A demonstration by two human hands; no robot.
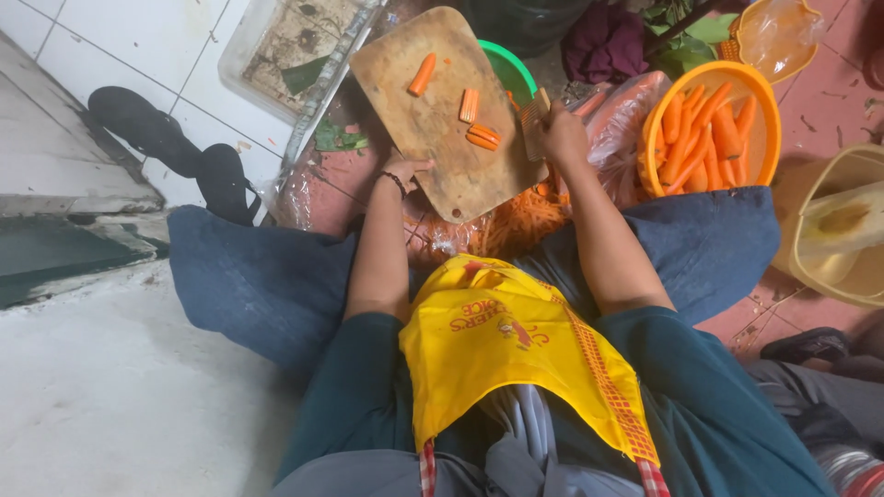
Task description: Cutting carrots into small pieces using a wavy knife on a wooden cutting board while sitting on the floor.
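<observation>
While the left hand [405,170] steadies the worn wooden chopping board [419,138], the right hand [562,133] grips a knife [532,124]. Few carrot pieces [479,129] lie cut; at three o'clock, the orange basket of whole carrots [704,138] is full, so I judge much remains.

One head camera — looking steeply down, close.

Red tiled floor [833,92]: orange basin [769,138] of carrots, yellow bucket [852,276], black sandals [175,147], shredded carrot heap [520,221].
</observation>
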